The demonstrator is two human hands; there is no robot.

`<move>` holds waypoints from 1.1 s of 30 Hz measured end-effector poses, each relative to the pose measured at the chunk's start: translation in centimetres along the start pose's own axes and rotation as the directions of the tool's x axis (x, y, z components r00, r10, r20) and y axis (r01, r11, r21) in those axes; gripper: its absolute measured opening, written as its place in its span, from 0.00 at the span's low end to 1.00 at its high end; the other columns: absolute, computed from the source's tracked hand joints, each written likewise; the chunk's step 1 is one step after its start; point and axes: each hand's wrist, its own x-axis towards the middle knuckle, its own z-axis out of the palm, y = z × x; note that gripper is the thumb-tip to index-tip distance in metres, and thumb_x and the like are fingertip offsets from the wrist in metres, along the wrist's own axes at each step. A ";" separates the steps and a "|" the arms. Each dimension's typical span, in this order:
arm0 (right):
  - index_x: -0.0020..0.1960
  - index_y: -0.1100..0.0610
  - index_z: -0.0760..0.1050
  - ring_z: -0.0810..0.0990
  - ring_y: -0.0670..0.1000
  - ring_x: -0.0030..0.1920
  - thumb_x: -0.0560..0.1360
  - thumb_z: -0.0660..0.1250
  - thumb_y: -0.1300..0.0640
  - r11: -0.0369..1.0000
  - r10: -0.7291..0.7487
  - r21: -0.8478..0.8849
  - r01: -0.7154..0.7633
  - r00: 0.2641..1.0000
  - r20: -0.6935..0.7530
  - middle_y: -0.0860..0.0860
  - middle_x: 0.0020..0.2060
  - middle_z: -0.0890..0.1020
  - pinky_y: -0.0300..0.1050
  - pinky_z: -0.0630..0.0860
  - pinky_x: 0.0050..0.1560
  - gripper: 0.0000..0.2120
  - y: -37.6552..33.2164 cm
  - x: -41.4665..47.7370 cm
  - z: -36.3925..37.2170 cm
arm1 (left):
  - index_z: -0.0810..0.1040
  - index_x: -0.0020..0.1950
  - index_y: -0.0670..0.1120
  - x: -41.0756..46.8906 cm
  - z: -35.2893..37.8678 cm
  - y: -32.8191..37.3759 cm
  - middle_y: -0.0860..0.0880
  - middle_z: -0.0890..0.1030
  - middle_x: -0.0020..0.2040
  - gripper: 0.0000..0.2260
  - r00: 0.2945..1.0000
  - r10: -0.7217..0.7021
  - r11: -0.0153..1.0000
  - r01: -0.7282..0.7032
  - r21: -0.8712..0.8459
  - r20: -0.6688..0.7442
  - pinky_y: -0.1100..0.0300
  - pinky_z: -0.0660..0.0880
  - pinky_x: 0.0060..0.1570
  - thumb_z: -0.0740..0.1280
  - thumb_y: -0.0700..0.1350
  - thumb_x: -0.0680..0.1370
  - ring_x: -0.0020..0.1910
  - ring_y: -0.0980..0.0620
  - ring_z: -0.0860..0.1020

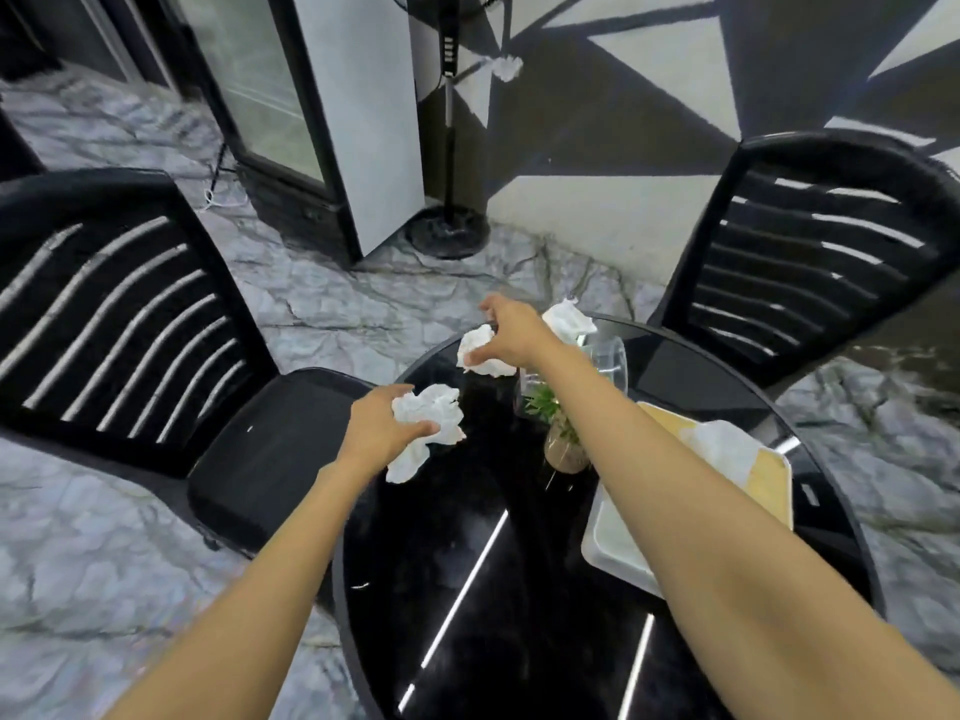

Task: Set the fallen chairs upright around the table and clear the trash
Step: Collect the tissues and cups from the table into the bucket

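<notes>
Trash here means crumpled tissue, and both hands are already on it. The left hand (379, 428) has fingers and thumb closed on one wad (434, 407) at the left edge of the desk (467, 537), with a tail of paper hanging below the palm. The right hand (511, 337) reaches to the far edge and pinches a second wad (478, 348) from above. Whether either wad has left the glossy top I cannot tell. Taking one piece per hand looks like a way to halve the trips. A third wad (566, 319) lies just beyond the right hand at the far edge, beside a glass (610, 356), and will probably need another reach, since neither hand has room to spare. The left chair (130, 314) stands upright with its seat against the desk's left edge, and the right chair (810, 252) stands upright at the far right edge, so that half of the job seems settled (for the chairs in view, at least). The right forearm passes over the glass and a small plant (558, 428) near the middle, so it should come back high to avoid tipping them. A tray (618, 537) at the right edge carries a white sheet (722, 444), partly hidden by the arm; I cannot tell whether it counts as trash. No bin shows.
</notes>
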 end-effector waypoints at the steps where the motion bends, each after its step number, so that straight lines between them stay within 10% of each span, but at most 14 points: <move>1: 0.73 0.58 0.61 0.69 0.58 0.69 0.65 0.78 0.54 0.996 -0.004 -0.086 0.011 0.997 0.075 0.57 0.69 0.69 0.50 0.69 0.65 0.42 0.5 1.1 0.2 | 0.71 0.68 0.45 0.6 0.5 -0.1 0.45 0.72 0.69 0.31 1.000 0.001 1.000 -0.001 0.015 0.010 0.57 0.66 0.65 0.76 0.47 0.67 0.68 0.47 0.69; 7: 0.74 0.52 0.59 0.63 0.57 0.72 0.64 0.78 0.58 0.922 0.063 -0.382 0.060 0.952 0.301 0.53 0.73 0.63 0.56 0.68 0.67 0.44 2.4 4.9 1.8 | 0.73 0.64 0.52 3.3 2.6 -1.2 0.57 0.74 0.59 0.29 0.991 0.079 0.994 -0.086 0.062 0.110 0.66 0.65 0.57 0.76 0.45 0.65 0.61 0.57 0.70; 15: 0.63 0.54 0.74 0.77 0.56 0.59 0.71 0.70 0.60 0.824 -0.023 -0.554 0.119 0.984 0.176 0.54 0.61 0.76 0.47 0.71 0.50 0.21 2.5 6.0 3.2 | 0.81 0.56 0.45 3.9 2.8 -2.2 0.48 0.81 0.55 0.14 0.994 0.088 0.992 -0.082 0.093 -0.060 0.65 0.68 0.53 0.72 0.40 0.70 0.57 0.50 0.77; 20: 0.57 0.55 0.78 0.80 0.57 0.53 0.71 0.70 0.58 0.878 -0.031 -0.469 0.095 0.989 0.142 0.54 0.54 0.80 0.44 0.70 0.43 0.14 0.7 4.6 2.7 | 0.81 0.57 0.44 2.6 1.5 -2.7 0.46 0.84 0.49 0.14 0.994 0.045 0.999 -0.045 -0.005 -0.104 0.76 0.69 0.42 0.71 0.40 0.71 0.41 0.58 0.77; 33: 0.53 0.65 0.78 0.73 0.54 0.38 0.70 0.71 0.56 0.971 -0.107 -0.204 0.124 0.990 0.095 0.55 0.37 0.75 0.47 0.70 0.39 0.15 -7.9 -10.0 6.6 | 0.82 0.55 0.44 -10.7 -6.2 -6.8 0.52 0.79 0.39 0.13 0.976 0.023 0.994 -0.046 -0.099 -0.216 0.73 0.67 0.39 0.72 0.42 0.71 0.41 0.54 0.75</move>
